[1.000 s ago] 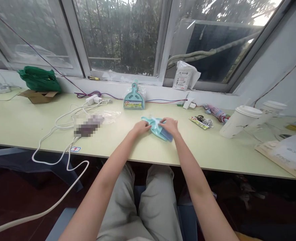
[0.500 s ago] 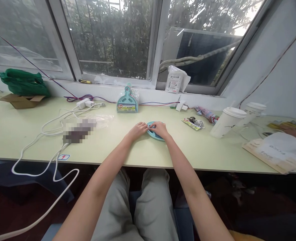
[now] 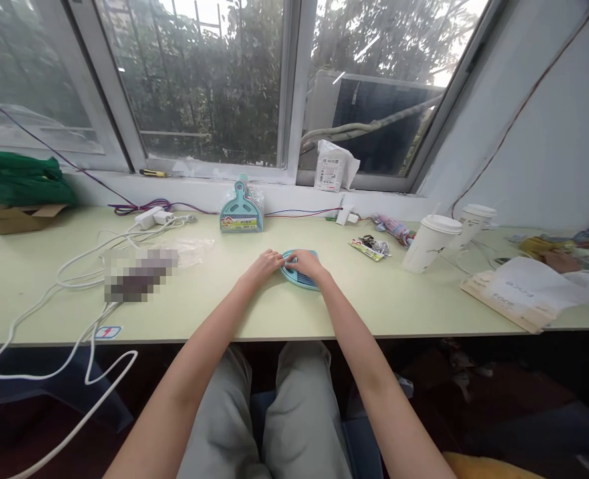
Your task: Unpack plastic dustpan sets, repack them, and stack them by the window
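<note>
A small teal dustpan (image 3: 300,280) with dark bristles showing lies flat on the table in front of me. My left hand (image 3: 267,261) is closed at its left end, with the fingertips on the rim. From above, my right hand (image 3: 303,261) pinches the same end, covering part of the dustpan. The two hands' fingertips nearly meet, and what exactly lies between them is hidden. Farther back, another teal dustpan set (image 3: 241,211) in clear wrapping with a printed label leans against the wall below the window.
White cables (image 3: 70,283) and a blurred patch (image 3: 139,276) lie left. A small packet with dark items (image 3: 370,247), paper cups (image 3: 431,244) and a paper bag (image 3: 514,293) are on the right. A cardboard box (image 3: 20,218) with a green bag (image 3: 22,178) stands far left.
The whole view has shifted, so things on the table appear farther left and slightly lower. Both hands stay at the same end of the dustpan, with little visible finger movement.
</note>
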A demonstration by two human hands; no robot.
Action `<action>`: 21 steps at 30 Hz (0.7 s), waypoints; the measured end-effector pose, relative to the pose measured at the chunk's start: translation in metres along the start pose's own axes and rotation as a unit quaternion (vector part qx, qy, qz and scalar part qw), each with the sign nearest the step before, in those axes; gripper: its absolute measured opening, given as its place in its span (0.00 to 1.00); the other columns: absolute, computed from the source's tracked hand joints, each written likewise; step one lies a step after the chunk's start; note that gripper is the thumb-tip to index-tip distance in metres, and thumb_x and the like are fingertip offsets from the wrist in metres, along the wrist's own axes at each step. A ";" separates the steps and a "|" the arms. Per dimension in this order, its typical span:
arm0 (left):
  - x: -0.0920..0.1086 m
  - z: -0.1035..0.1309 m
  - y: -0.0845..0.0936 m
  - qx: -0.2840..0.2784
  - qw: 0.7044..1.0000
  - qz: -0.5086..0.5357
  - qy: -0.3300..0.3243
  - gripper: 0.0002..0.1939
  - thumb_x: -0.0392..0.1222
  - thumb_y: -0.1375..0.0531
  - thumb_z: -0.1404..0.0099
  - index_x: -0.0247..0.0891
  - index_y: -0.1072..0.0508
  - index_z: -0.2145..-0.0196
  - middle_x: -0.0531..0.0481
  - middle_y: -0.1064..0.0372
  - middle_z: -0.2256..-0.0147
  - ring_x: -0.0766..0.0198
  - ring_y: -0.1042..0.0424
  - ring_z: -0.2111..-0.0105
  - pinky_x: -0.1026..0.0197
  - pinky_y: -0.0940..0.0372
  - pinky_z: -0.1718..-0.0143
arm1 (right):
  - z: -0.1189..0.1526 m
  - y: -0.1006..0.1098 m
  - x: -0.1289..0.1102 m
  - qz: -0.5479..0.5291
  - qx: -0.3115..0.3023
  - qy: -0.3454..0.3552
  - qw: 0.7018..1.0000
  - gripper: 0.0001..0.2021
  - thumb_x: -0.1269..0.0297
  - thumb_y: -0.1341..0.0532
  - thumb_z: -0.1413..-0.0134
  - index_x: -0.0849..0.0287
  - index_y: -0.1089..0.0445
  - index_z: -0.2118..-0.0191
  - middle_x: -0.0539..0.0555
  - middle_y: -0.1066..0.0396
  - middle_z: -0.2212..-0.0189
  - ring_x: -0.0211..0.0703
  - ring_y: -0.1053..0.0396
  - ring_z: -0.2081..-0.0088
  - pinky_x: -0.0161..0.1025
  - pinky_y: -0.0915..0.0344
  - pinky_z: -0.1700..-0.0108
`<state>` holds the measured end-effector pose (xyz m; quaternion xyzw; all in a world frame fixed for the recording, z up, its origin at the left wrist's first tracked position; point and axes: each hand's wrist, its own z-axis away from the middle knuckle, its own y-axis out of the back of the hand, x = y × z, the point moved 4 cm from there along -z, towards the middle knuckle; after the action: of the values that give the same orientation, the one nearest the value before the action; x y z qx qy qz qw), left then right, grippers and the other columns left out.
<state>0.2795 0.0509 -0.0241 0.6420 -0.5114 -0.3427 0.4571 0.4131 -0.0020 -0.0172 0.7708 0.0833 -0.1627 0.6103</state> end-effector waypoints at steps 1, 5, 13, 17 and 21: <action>0.000 0.000 0.001 0.002 1.000 0.005 0.004 0.14 0.27 0.50 0.39 0.38 0.26 0.65 0.41 0.30 0.65 0.55 0.32 0.58 0.55 0.44 0.52 | 0.000 0.002 0.000 -0.007 0.006 -0.006 1.000 0.08 0.56 0.36 0.51 0.48 0.23 0.64 0.48 0.24 0.57 0.45 0.29 0.55 0.35 0.38 0.58; 0.001 0.001 0.018 0.178 0.970 0.119 0.117 0.20 0.28 0.49 0.38 0.42 0.29 0.51 0.41 0.33 0.51 0.54 0.39 0.45 0.51 0.47 0.44 | 0.002 0.011 0.000 -0.078 0.092 -0.057 0.991 0.10 0.55 0.36 0.52 0.49 0.23 0.64 0.48 0.23 0.58 0.45 0.29 0.54 0.36 0.37 0.54; 0.008 -0.009 -0.013 0.159 0.688 0.628 0.326 0.24 0.46 0.37 0.42 0.42 0.35 0.49 0.44 0.30 0.52 0.52 0.30 0.52 0.55 0.33 0.56 | -0.014 0.007 0.009 -0.240 0.229 -0.103 0.938 0.17 0.55 0.46 0.43 0.54 0.26 0.55 0.53 0.24 0.57 0.42 0.27 0.60 0.37 0.34 0.54; -0.020 0.004 -0.012 0.202 0.635 0.638 0.386 0.21 0.42 0.36 0.45 0.43 0.32 0.53 0.45 0.29 0.54 0.55 0.29 0.54 0.58 0.31 0.60 | -0.005 0.029 0.073 -0.154 0.317 -0.223 0.909 0.18 0.66 0.51 0.42 0.59 0.27 0.53 0.60 0.27 0.52 0.48 0.31 0.51 0.44 0.37 0.48; -0.041 0.014 -0.012 0.251 0.586 0.656 0.405 0.19 0.46 0.39 0.41 0.45 0.33 0.52 0.47 0.29 0.55 0.58 0.27 0.57 0.57 0.29 0.61 | 0.015 0.043 0.143 -0.031 0.285 -0.359 0.888 0.21 0.69 0.53 0.41 0.60 0.33 0.45 0.67 0.35 0.44 0.53 0.39 0.42 0.58 0.46 0.43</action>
<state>0.2611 0.0885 -0.0412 0.2939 -0.6217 0.4871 0.5384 0.5583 -0.0373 -0.0312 0.7978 -0.1672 -0.4638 0.3470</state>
